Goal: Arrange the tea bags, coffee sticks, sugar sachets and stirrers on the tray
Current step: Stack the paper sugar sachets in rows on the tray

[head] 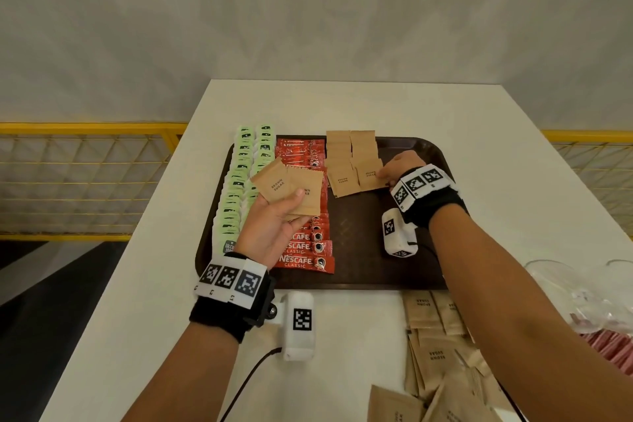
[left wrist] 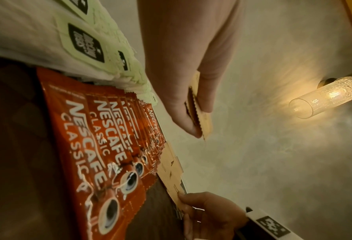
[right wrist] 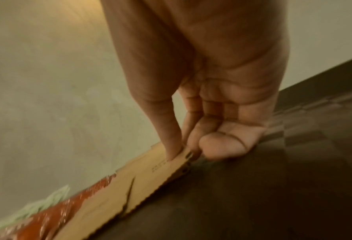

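Observation:
A dark brown tray (head: 356,243) lies on the white table. On it run two columns of green tea bags (head: 236,188), a column of red coffee sticks (head: 308,250) and two columns of brown sugar sachets (head: 352,161). My left hand (head: 274,216) hovers over the coffee sticks and grips two brown sugar sachets (head: 291,188) fanned out, thumb on top; the left wrist view shows these sachets (left wrist: 199,112) edge-on. My right hand (head: 397,171) pinches the right edge of the nearest sachet (head: 370,176) in the right column, seen close as the sachet (right wrist: 150,175) under thumb and finger.
A loose pile of brown sugar sachets (head: 442,353) lies on the table in front of the tray at the right. A clear plastic bag (head: 589,298) and pink packets (head: 606,346) sit at the right edge. A yellow mesh railing (head: 85,178) flanks the table.

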A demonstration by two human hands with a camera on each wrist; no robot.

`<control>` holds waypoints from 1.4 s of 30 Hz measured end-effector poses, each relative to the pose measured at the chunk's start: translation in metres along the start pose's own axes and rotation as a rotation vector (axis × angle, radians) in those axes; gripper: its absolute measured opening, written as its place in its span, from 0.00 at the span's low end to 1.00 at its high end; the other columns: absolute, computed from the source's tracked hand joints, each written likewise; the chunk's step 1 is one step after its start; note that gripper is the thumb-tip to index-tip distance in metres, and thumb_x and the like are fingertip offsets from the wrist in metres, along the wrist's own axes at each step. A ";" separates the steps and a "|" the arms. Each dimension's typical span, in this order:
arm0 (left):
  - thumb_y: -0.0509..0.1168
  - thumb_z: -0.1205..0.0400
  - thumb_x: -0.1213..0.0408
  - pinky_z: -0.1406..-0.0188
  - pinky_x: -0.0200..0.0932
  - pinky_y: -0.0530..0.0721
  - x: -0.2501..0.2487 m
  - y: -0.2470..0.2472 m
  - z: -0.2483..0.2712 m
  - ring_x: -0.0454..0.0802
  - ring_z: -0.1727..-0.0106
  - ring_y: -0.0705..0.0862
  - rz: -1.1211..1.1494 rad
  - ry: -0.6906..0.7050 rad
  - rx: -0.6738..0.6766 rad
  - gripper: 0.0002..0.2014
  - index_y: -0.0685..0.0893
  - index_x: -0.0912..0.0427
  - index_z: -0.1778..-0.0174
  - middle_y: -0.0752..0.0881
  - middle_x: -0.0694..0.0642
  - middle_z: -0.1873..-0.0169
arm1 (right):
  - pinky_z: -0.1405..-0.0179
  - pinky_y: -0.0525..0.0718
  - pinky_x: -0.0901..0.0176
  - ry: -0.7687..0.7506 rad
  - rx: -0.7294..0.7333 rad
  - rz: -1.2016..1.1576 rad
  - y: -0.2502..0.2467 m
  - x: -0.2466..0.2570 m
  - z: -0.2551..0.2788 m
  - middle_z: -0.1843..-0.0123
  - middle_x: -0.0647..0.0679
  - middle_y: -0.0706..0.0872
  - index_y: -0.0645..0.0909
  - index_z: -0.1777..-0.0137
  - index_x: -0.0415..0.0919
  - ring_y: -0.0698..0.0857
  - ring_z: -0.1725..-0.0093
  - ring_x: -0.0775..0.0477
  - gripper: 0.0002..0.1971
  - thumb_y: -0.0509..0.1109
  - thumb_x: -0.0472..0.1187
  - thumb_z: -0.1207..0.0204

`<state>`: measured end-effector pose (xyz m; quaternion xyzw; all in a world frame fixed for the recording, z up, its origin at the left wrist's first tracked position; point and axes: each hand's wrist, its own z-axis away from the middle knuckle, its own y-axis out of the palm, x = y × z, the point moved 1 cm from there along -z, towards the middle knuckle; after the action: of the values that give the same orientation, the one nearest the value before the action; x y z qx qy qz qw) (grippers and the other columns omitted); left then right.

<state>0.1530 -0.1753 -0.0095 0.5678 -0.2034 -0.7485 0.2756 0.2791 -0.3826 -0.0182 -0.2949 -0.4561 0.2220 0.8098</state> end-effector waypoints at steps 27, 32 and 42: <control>0.59 0.19 0.78 0.51 0.46 0.87 -0.005 -0.001 0.004 0.50 0.47 0.85 -0.001 0.001 0.004 0.14 0.78 0.55 0.45 0.86 0.55 0.50 | 0.52 0.79 0.54 -0.360 0.128 0.530 0.024 0.020 0.039 0.52 0.51 0.82 0.78 0.48 0.45 0.82 0.51 0.48 0.18 0.77 0.52 0.33; 0.59 0.19 0.79 0.51 0.47 0.87 -0.005 -0.004 0.003 0.52 0.45 0.84 0.008 -0.005 0.007 0.16 0.77 0.57 0.40 0.85 0.57 0.47 | 0.50 0.81 0.53 -0.385 0.121 0.539 0.027 0.023 0.035 0.48 0.50 0.84 0.78 0.49 0.47 0.83 0.48 0.47 0.17 0.77 0.52 0.33; 0.60 0.19 0.77 0.55 0.42 0.89 -0.002 0.003 0.001 0.50 0.48 0.86 -0.026 -0.036 0.009 0.13 0.79 0.59 0.42 0.86 0.58 0.49 | 0.51 0.75 0.58 -0.501 0.005 0.214 0.020 0.028 0.047 0.51 0.52 0.82 0.81 0.47 0.45 0.81 0.49 0.51 0.13 0.70 0.53 0.24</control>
<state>0.1531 -0.1760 -0.0061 0.5582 -0.2040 -0.7612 0.2596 0.2500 -0.3376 0.0043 -0.2754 -0.6078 0.3735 0.6443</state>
